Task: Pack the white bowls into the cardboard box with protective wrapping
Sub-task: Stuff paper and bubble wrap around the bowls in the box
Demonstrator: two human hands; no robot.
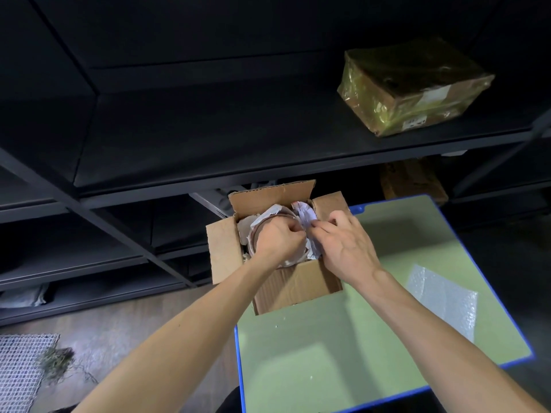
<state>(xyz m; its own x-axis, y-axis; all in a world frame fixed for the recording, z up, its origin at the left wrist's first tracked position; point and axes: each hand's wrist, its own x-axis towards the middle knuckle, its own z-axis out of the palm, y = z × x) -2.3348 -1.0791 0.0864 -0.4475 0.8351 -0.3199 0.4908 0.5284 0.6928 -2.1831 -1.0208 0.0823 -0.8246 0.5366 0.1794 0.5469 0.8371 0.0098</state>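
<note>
**Both hands on the paper wrap inside the open carton**

An open corrugated cardboard box [298,289] sits at the far-left corner of the desk [328,353] – a pale green top with a bright blue edge. Its flaps stand out to the left, far and right sides, and no print shows on them. Inside lies a round bowl [255,234], of which only an arc of brown-tinged rim shows, bedded in crumpled white wrapping paper [307,217].

The left hand [278,242] is over the bowl with fingers curled, pinching the paper at its right edge. The right hand [346,248] meets it there, its fingertips nipping the same creased sheet. The two hands are nearly touching.

A loose sheet of clear bubble wrap [441,299] lies flat on the right of the desk, well apart from the box.

On the black metal shelf [208,150] beyond, far right, rests a parcel [414,87] bound in glossy yellowish film. It carries white labels – their writing is too small to read. On the wooden floor at near left lie a white mesh mat [18,374] and a clump of dry straw [56,362].
</note>
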